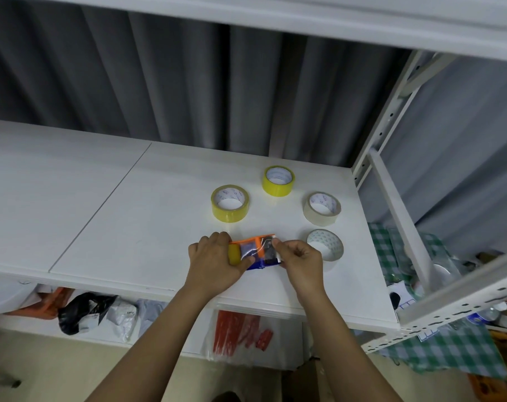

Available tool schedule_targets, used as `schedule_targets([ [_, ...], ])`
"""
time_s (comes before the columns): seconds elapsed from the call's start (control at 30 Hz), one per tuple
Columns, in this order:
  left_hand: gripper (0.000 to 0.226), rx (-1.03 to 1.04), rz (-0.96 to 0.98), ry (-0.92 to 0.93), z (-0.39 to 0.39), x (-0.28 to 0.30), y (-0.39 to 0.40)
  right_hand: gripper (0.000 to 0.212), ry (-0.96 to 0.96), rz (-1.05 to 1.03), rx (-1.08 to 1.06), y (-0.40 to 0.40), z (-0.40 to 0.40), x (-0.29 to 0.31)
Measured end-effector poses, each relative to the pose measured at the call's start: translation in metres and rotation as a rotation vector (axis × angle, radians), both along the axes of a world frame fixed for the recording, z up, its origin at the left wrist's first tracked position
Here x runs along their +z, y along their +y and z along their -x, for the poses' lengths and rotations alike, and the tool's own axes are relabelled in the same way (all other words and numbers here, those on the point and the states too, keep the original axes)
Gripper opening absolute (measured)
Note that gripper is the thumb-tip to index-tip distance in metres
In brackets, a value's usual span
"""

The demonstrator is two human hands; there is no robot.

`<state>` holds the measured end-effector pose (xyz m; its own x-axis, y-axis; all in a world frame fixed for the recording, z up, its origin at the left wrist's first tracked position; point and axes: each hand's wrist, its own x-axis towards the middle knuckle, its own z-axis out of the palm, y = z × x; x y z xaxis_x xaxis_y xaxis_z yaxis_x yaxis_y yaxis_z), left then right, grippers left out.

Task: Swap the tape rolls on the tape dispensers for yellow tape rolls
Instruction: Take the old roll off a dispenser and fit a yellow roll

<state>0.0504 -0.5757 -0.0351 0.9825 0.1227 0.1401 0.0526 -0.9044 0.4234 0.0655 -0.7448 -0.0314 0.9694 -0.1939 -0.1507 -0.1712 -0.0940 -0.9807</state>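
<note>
While left hand [214, 261] grips orange plastic dispenser [256, 250], right hand [300, 261] fingers pinch its end.

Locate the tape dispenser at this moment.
Head view, lower centre: the tape dispenser lies on the white shelf, held between the left hand and right hand.

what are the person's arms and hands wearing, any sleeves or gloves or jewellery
Nothing visible. Both forearms are bare up to the bottom edge of the picture, with no sleeves in view. The left hand and right hand have no gloves, and no rings, watch or bracelets show on the fingers or wrists.
</note>
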Motion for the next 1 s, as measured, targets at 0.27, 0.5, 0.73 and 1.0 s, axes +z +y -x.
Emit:
schedule_targets([
  [0.27, 0.055, 0.062, -0.019, -0.025, 0.002, 0.000, -0.003, 0.029, -0.058, 0.135, -0.003, 0.006, -0.006, 0.000],
  [0.5, 0.057, 0.088, -0.040, -0.004, 0.005, 0.002, -0.005, 0.017, -0.076, 0.062, 0.044, 0.002, -0.003, 0.001],
  [0.73, 0.058, 0.105, -0.043, 0.014, 0.004, 0.003, -0.008, 0.010, -0.123, 0.013, 0.068, -0.001, 0.002, -0.003],
  [1.0, 0.056, 0.099, -0.091, -0.031, 0.000, 0.000, -0.007, 0.027, -0.048, 0.145, 0.036, 0.003, -0.017, -0.005],
])
